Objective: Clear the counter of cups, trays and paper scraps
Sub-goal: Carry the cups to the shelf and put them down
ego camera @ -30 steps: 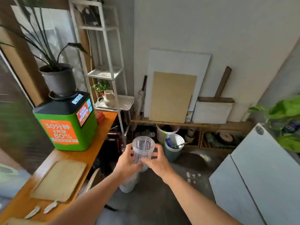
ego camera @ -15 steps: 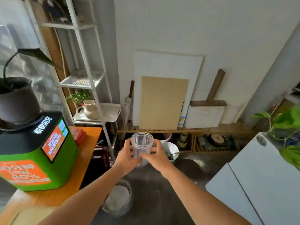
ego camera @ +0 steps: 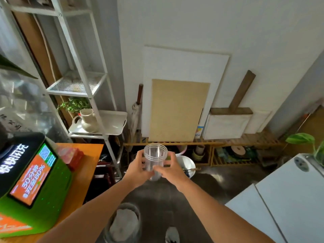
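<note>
At the far left, the green machine is standing on the counter, and a red box is lying just beside it toward the counter's far end. The part of the counter in view is bearing these two things. Its near stretch is lying outside the frame, so I cannot tell what trays or scraps are sitting there. Behind the counter's end, a white rack is rising against the wall, with a jug sitting on its lower shelf. Moving to the centre, my left hand is gripping the cup with its fingers curled round the left side. My right hand is gripping the same cup from the right, fingers wrapped over the lower wall. The cup is clear and looks empty. I am holding it roughly upright in the air, off the counter and above the floor. Below my forearms, a bin with a pale liner is standing on the floor near my shoe; I am judging it the likely drop point for the cup. Just beyond the right hand, a white bucket is sitting on the floor, and boards are leaning on the wall. At the far right, a white cabinet is filling the corner. As for progress, I am judging that one cup is lifted off the counter but not yet put away. Whether trays and scraps are left, I cannot tell.
</note>
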`<act>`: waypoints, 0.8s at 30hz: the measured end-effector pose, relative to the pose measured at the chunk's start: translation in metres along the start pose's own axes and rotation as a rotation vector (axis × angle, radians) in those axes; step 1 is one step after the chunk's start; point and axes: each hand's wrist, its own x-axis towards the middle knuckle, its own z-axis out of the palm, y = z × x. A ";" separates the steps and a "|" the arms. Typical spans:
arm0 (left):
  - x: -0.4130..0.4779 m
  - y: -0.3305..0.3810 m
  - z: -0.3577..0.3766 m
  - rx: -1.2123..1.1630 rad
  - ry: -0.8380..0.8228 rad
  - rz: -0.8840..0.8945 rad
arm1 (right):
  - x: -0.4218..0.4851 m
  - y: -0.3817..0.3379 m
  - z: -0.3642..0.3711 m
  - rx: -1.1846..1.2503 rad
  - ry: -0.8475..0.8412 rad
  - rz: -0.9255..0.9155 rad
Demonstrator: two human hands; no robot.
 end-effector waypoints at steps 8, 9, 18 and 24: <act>0.096 0.012 0.013 0.017 0.027 -0.046 | 0.097 -0.017 -0.042 0.008 -0.071 -0.027; 0.110 0.016 0.015 0.006 0.044 -0.054 | 0.113 -0.022 -0.050 0.000 -0.088 -0.033; 0.222 0.048 0.042 0.004 0.133 -0.116 | 0.238 -0.048 -0.114 0.003 -0.187 -0.039; 0.250 0.030 0.049 -0.011 0.182 -0.179 | 0.281 -0.044 -0.110 -0.023 -0.272 -0.014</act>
